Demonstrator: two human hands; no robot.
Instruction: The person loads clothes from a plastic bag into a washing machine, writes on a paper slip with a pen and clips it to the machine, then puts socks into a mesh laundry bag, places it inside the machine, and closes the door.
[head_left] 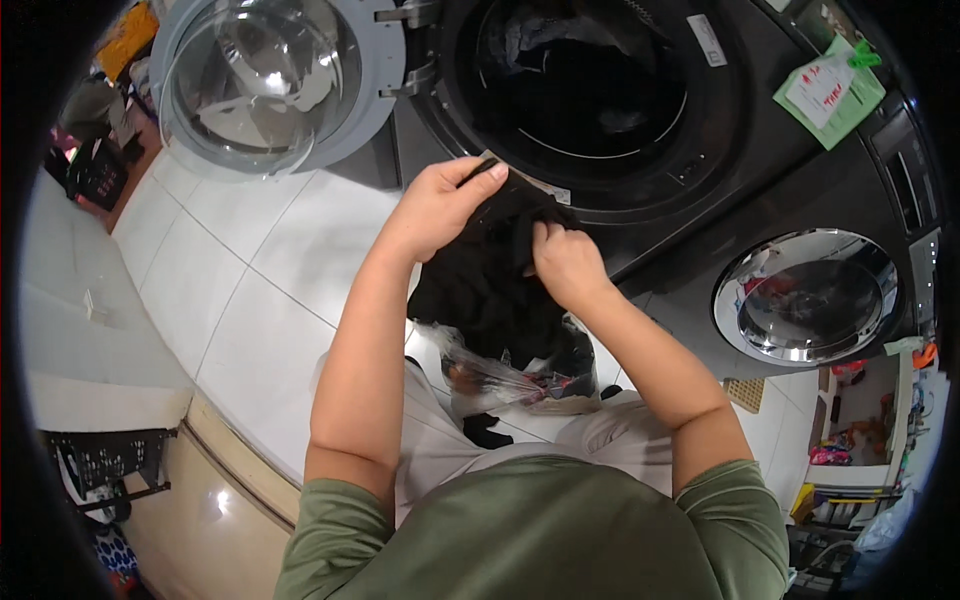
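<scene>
Black cloth, seemingly a garment (485,265), hangs between my hands just in front of the open drum (580,80) of a dark front-loading washing machine. My left hand (445,205) pinches its upper edge between thumb and fingers. Lower and to the right, my right hand (568,262) is closed on a fold of the same cloth. Below the garment, a clear plastic bag (480,385) with mixed, partly visible contents stands on the floor between my legs. Dark clothing seems to lie inside the drum, though shadow hides most of it.
The round glass door (270,90) is swung out to the left. Beside the machine on the right stands a second dark washer with a closed chrome-rimmed door (808,295). A green tag (830,95) hangs at upper right. A black basket (98,172) sits at far left.
</scene>
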